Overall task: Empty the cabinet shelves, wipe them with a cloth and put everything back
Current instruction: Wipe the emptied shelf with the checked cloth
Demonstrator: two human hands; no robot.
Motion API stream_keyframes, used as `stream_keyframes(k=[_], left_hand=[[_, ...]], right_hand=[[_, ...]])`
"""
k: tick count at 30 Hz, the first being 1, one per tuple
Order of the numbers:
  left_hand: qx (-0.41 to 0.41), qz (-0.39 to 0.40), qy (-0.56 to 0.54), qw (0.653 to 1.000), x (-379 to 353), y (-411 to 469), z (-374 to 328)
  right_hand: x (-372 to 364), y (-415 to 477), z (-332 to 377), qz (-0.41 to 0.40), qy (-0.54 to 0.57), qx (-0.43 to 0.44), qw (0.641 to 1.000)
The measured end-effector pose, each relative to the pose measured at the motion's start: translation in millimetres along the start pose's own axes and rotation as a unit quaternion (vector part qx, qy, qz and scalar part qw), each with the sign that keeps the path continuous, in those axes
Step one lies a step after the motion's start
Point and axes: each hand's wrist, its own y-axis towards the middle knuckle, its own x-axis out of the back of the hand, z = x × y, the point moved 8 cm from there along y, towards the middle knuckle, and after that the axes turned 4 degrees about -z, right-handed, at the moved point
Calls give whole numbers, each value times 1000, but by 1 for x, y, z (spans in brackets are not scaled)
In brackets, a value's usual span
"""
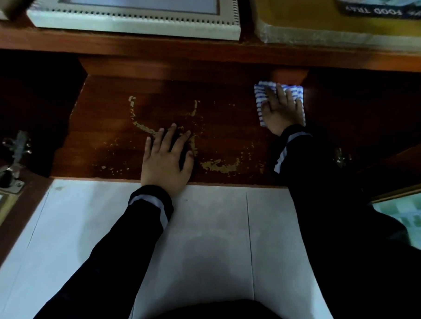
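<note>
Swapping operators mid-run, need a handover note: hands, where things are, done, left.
Left hand flat on the lower shelf near its front edge, fingers straight.
Right hand presses the striped cloth flat at the shelf's back right.
Picture frame and yellow box lie on the surface above.
Done: nothing shows on this shelf; wiping in progress.
Left: wipe the middle and left, where pale flaked marks sit (possibly wear), then put things back.

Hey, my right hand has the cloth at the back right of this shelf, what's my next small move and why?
Probably slide the striped cloth leftward along the shelf. Your right hand presses it flat in the far right corner, while pale flecks cover the middle, where your left hand rests flat; that stretch looks due for wiping.
</note>
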Motion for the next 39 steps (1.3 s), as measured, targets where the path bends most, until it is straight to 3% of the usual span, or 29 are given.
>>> stream_keyframes(k=[14,20,32,39], left_hand=[[-1,-4,2,1000,1,0,0],[3,-1,6,1000,0,0,0],[-4,25,17,1000,-3,-2,0],[-18,-27,19,999,1,-27,-1]], right_hand=[[-2,-14,7,3,18,56,998],[-4,-14,11,7,10,20,1000],[-3,-79,18,-38,20,39,998],[-7,-121,9,-57,15,1,998]])
